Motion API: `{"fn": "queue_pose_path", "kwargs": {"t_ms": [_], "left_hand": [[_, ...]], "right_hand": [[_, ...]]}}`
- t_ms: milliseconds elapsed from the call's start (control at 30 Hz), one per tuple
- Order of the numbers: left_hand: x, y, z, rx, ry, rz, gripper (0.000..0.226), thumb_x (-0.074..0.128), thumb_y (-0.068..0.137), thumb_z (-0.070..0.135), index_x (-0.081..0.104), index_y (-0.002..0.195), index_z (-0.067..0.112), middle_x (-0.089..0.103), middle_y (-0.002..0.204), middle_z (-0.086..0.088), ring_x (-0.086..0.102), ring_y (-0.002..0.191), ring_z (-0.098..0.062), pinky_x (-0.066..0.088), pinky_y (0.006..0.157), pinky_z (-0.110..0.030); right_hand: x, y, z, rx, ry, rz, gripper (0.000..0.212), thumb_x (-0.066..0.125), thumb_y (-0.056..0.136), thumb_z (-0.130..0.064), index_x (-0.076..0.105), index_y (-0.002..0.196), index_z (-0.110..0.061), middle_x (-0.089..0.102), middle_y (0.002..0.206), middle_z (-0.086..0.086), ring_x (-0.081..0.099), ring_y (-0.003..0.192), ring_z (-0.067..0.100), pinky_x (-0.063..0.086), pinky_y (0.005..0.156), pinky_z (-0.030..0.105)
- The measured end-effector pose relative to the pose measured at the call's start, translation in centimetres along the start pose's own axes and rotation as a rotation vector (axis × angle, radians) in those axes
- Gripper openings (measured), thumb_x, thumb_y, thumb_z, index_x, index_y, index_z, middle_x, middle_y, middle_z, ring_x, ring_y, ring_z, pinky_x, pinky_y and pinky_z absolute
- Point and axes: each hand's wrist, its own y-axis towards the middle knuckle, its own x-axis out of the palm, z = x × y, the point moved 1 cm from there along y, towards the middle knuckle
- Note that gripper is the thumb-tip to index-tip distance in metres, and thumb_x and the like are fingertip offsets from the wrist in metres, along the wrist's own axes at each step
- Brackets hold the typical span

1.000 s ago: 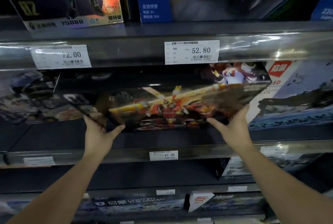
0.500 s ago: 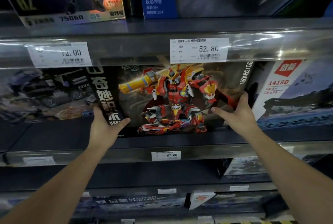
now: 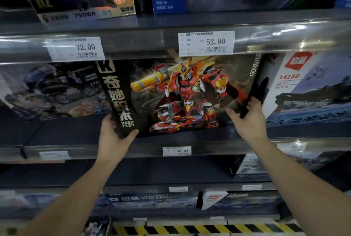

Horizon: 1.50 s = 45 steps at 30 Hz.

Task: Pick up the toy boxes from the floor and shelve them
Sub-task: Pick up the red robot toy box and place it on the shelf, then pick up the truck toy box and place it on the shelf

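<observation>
Your robot box [image 3: 190, 93] stands upright on the middle shelf [image 3: 133, 150], no longer tipped flat as a second ago. Your left hand [image 3: 112, 139] grips its lower left corner, and your right hand [image 3: 248, 122] grips its lower right edge, beside the white box [image 3: 303, 87].

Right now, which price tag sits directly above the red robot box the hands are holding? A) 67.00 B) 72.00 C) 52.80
C: the 52.80 tag sits on the shelf edge right over the red robot box; the 72.00 tag is off to the left and the 67.00 tag is below the box.
</observation>
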Motion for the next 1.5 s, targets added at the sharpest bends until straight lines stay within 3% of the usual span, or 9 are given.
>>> {"fn": "queue_pose_path", "kwargs": {"t_ms": [133, 233, 433, 600, 767, 967, 1300, 1400, 1500], "left_hand": [[-0.4, -2.9, -1.5, -0.056, 0.052, -0.018, 0.088, 0.078, 0.08, 0.035, 0.026, 0.149, 0.018, 0.042, 0.14, -0.003, 0.046, 0.122, -0.015, 0.045, 0.105, -0.041], [0.3, -5.9, -1.9, -0.047, 0.11, -0.027, 0.08, 0.075, 0.083, 0.038, 0.032, 0.146, 0.016, 0.045, 0.136, -0.003, 0.049, 0.117, -0.015, 0.048, 0.099, -0.038], [3.5, -12.6, -3.2, -0.053, 0.177, -0.149, 0.063, 0.071, 0.087, 0.039, 0.042, 0.138, 0.017, 0.051, 0.125, 0.0, 0.052, 0.11, -0.015, 0.046, 0.093, -0.032], [7.4, -18.9, -7.8, -0.208, 0.261, -0.321, 0.051, 0.07, 0.088, 0.037, 0.049, 0.13, 0.016, 0.052, 0.118, 0.0, 0.054, 0.107, -0.018, 0.045, 0.088, -0.031], [10.6, -27.1, -16.3, -0.494, 0.218, -0.396, 0.05, 0.074, 0.081, 0.042, 0.054, 0.117, 0.014, 0.055, 0.104, 0.0, 0.06, 0.105, -0.028, 0.047, 0.087, -0.043], [13.2, -36.8, -26.5, -0.796, 0.373, -0.462, 0.059, 0.072, 0.086, 0.04, 0.048, 0.133, 0.014, 0.055, 0.119, -0.003, 0.057, 0.111, -0.024, 0.041, 0.082, -0.029], [18.0, -48.0, -47.0, -1.118, 0.409, -0.505, 0.06, 0.076, 0.081, 0.042, 0.051, 0.127, 0.014, 0.057, 0.118, -0.008, 0.059, 0.085, -0.026, 0.05, 0.075, -0.035], [20.2, -50.1, -52.4, -1.17, 0.432, -0.549, 0.067, 0.077, 0.08, 0.042, 0.048, 0.134, 0.014, 0.056, 0.125, -0.009, 0.062, 0.096, -0.03, 0.05, 0.077, -0.034], [22.5, -50.7, -56.7, -1.112, 0.502, -0.647, 0.079, 0.076, 0.081, 0.041, 0.038, 0.145, 0.014, 0.049, 0.141, -0.01, 0.057, 0.116, -0.031, 0.049, 0.087, -0.035]], "right_hand": [[-1.0, -3.1, 2.0, -0.026, -0.038, -0.029, 0.073, 0.069, 0.091, -0.037, 0.036, 0.148, -0.006, 0.046, 0.147, 0.01, 0.048, 0.132, 0.025, 0.041, 0.104, 0.034], [-1.8, -5.8, 4.1, -0.038, -0.054, -0.06, 0.064, 0.066, 0.093, -0.038, 0.041, 0.143, -0.009, 0.049, 0.141, 0.008, 0.051, 0.124, 0.022, 0.042, 0.096, 0.029], [-2.4, -11.9, 9.9, 0.005, -0.048, -0.194, 0.051, 0.064, 0.094, -0.037, 0.048, 0.136, -0.011, 0.055, 0.13, 0.004, 0.056, 0.11, 0.017, 0.051, 0.091, 0.037], [-1.4, -17.7, 17.3, 0.09, -0.072, -0.372, 0.042, 0.067, 0.093, -0.03, 0.054, 0.128, -0.01, 0.061, 0.109, 0.001, 0.06, 0.097, 0.016, 0.05, 0.087, 0.033], [0.6, -23.7, 26.8, 0.231, -0.131, -0.575, 0.034, 0.072, 0.089, -0.024, 0.057, 0.116, -0.01, 0.062, 0.099, 0.0, 0.06, 0.092, 0.017, 0.044, 0.079, 0.028], [3.8, -30.3, 38.4, 0.423, -0.31, -0.758, 0.035, 0.072, 0.088, -0.025, 0.059, 0.115, -0.008, 0.063, 0.105, 0.004, 0.063, 0.097, 0.026, 0.048, 0.084, 0.033], [13.9, -40.2, 57.6, 0.641, -0.482, -0.927, 0.044, 0.07, 0.089, -0.029, 0.056, 0.126, -0.009, 0.064, 0.112, 0.007, 0.06, 0.099, 0.026, 0.037, 0.077, 0.03], [15.8, -42.8, 63.1, 0.694, -0.512, -0.912, 0.041, 0.07, 0.09, -0.025, 0.055, 0.125, -0.01, 0.065, 0.117, 0.01, 0.057, 0.092, 0.023, 0.037, 0.074, 0.03], [16.4, -45.1, 67.7, 0.864, -0.521, -0.827, 0.057, 0.072, 0.089, -0.027, 0.046, 0.135, -0.007, 0.061, 0.124, 0.015, 0.059, 0.097, 0.03, 0.04, 0.076, 0.032]]}}
